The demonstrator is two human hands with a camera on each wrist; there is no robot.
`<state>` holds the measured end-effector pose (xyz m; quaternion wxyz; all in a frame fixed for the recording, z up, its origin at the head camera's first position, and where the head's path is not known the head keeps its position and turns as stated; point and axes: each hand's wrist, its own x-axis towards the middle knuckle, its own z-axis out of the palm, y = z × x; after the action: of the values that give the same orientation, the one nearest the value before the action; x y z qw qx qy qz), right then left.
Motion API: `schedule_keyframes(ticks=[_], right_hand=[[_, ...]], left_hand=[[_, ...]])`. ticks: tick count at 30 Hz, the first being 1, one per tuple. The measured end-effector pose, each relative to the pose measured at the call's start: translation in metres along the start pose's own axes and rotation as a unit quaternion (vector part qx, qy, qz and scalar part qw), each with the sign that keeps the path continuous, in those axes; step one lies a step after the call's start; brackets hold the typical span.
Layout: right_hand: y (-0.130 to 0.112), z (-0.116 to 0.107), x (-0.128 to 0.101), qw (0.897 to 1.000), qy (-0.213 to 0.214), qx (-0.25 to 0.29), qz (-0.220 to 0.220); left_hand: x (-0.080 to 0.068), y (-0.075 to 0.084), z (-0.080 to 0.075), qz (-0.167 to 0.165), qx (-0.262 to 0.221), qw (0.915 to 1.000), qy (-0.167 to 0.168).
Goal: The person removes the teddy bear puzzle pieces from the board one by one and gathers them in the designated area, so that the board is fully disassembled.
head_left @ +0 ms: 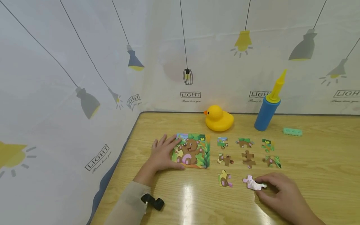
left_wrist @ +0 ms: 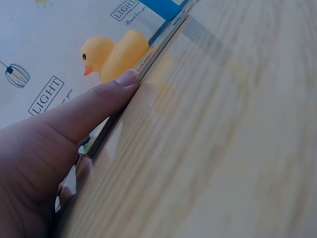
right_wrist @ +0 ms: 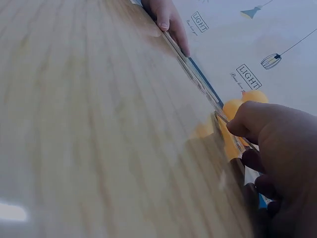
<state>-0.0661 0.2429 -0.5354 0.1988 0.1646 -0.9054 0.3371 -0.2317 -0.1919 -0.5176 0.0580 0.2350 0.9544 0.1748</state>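
A square bear puzzle board (head_left: 197, 153) lies on the wooden table (head_left: 180, 200). My left hand (head_left: 166, 153) rests flat on its left edge with straight fingers, and the thumb (left_wrist: 94, 106) lies along the board's front edge (left_wrist: 158, 47). Right of the board several loose puzzle pieces (head_left: 248, 158) lie in rows. My right hand (head_left: 265, 187) pinches the right end of a pink piece (head_left: 252, 183) at the front of those rows, the piece still low on the table. In the right wrist view that hand (right_wrist: 277, 148) has curled fingers.
A yellow rubber duck (head_left: 218, 118) sits behind the board. A blue pump with a yellow nozzle (head_left: 267, 109) stands at the back right, and a small green block (head_left: 292, 132) lies beside it. A lamp-print curtain (head_left: 84, 78) hangs along the table's back and left edges.
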Motion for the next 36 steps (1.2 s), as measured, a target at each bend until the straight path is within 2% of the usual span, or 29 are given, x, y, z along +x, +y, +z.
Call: schedule_keyframes(ticks=[8, 14, 20, 28, 36], right_hand=[[-0.0007, 0.0027, 0.0005, 0.999, 0.002, -0.025, -0.024], [-0.0025, 0.0058, 0.0031, 0.997, -0.019, -0.066, -0.045], [-0.0037, 0.0072, 0.0047, 0.996, -0.013, -0.067, -0.057], [-0.0046, 0.0058, 0.0039, 0.998, -0.026, -0.060, -0.017], [-0.0044, 0.0056, 0.0037, 0.998, -0.024, -0.057, -0.009]], left_hand=[[-0.0013, -0.0012, 0.0013, -0.002, -0.006, 1.0000, 0.001], [-0.0022, -0.0017, -0.0003, -0.003, -0.005, 1.0000, 0.001], [-0.0016, -0.0024, -0.0006, 0.000, -0.001, 1.0000, 0.000], [-0.0014, -0.0010, -0.0002, 0.000, -0.003, 1.0000, -0.001], [0.0002, -0.0004, 0.0006, 0.000, -0.002, 1.0000, 0.001]])
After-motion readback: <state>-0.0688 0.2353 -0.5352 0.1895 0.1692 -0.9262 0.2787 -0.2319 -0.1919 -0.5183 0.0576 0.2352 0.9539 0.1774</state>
